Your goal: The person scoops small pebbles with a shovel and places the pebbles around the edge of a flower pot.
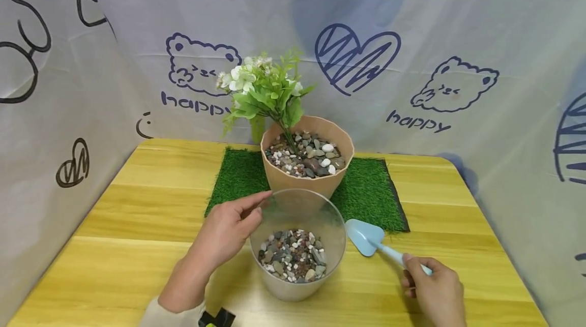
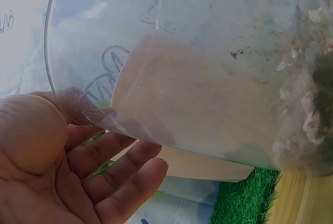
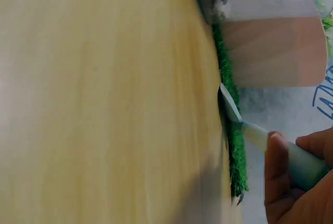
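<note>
A clear plastic container (image 1: 293, 291) stands upright on the table with mixed pebbles (image 1: 295, 256) in its bottom. My left hand (image 1: 226, 228) holds its upper left rim, the thumb over the edge and the index finger outside. In the left wrist view, the thumb tip shows through the clear wall of the container (image 2: 208, 94), and the other fingers (image 2: 125, 182) are loosely bent below. My right hand (image 1: 432, 284) grips the handle of a light blue garden trowel (image 1: 366, 235). Its blade lies low beside the container, with nothing seen on it.
Behind the container, a peach flowerpot (image 1: 306, 184) holds pebbles and a leafy plant with white flowers (image 1: 265, 88). The pot stands on a green artificial-grass mat (image 1: 371, 195). A printed cloth (image 1: 274, 6) hangs behind and beside the wooden table (image 1: 137, 205).
</note>
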